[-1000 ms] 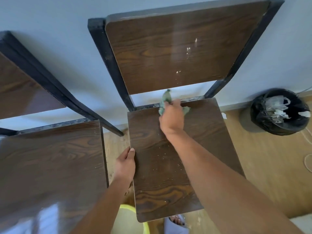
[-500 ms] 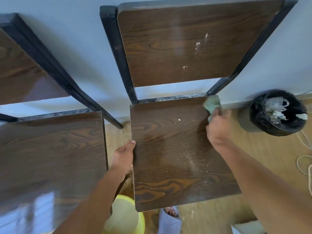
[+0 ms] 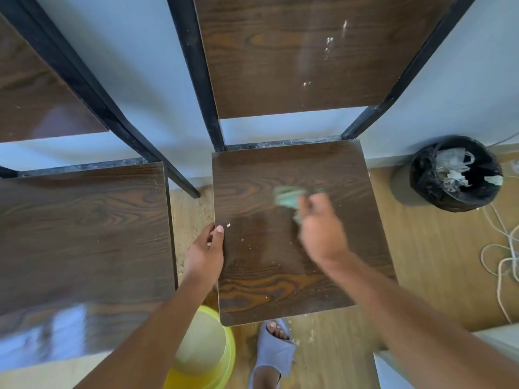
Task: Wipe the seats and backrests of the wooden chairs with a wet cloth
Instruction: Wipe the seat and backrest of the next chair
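Now rt hand (image 3: 323, 234) fist-grips cloth (image 3: 288, 198) just ahead, on seat (image 3: 266, 276).

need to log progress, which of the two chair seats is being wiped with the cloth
The right-hand seat, with white specks. The right hand rubs the green cloth on it while the left hand grips its edge. The left seat goes untouched.

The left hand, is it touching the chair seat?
Touching. In the head view the left hand grips the left edge of the chair seat, thumb on top.
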